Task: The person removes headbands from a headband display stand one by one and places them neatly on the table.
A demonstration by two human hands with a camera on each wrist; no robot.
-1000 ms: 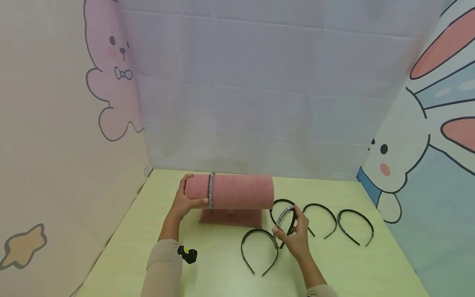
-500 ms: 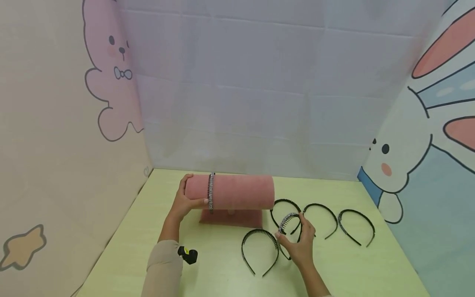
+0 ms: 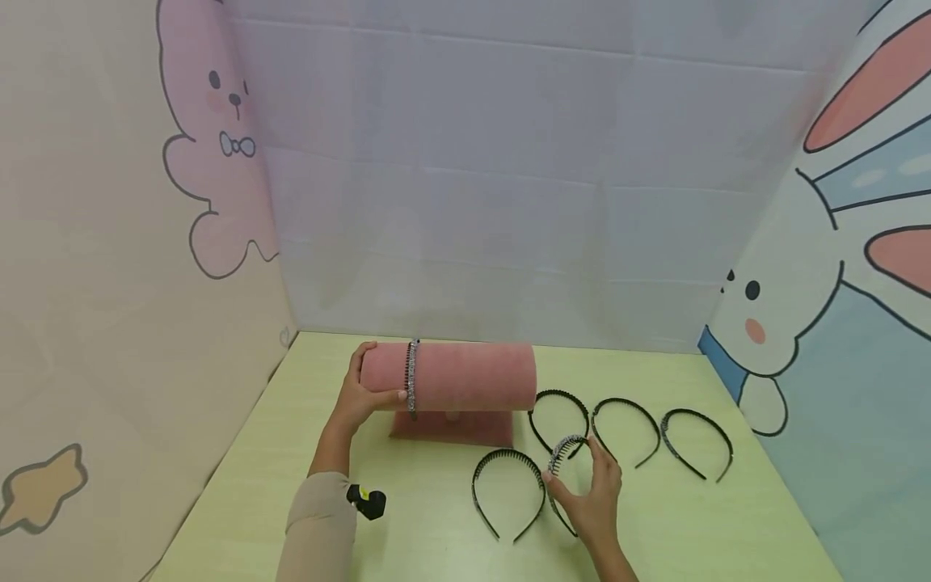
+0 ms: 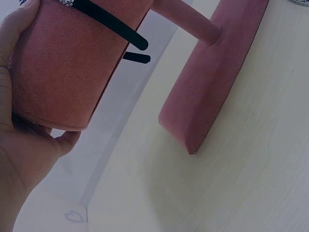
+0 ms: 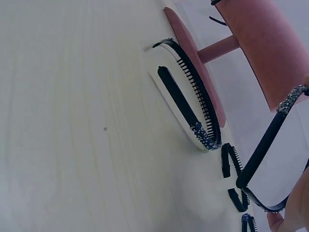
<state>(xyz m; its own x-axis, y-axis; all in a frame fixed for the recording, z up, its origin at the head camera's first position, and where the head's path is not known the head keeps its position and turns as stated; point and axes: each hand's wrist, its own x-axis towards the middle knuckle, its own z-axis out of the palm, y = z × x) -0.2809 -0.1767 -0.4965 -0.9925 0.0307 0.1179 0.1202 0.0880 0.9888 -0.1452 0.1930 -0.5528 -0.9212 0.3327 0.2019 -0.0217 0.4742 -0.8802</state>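
Note:
My left hand grips the left end of a pink velvet display roll, its thumb near a silver-glitter headband fitted around the roll. In the left wrist view, that band's dark ends stick out past the velvet. My right hand pinches a second toothed headband with silver glitter, tilted, at the right front of the stand. The right wrist view shows this held headband's dark arm. Just left of it, another black headband lies on the table.
Behind my right hand, several more black headbands lie in a row toward the right. The roll stands on a pink base. A small black object appears beside my left sleeve. Printed curtains enclose the table.
My right hand has carried the pinched headband down and slightly right, away from the roll. My left hand has kept its hold on the roll's left end.

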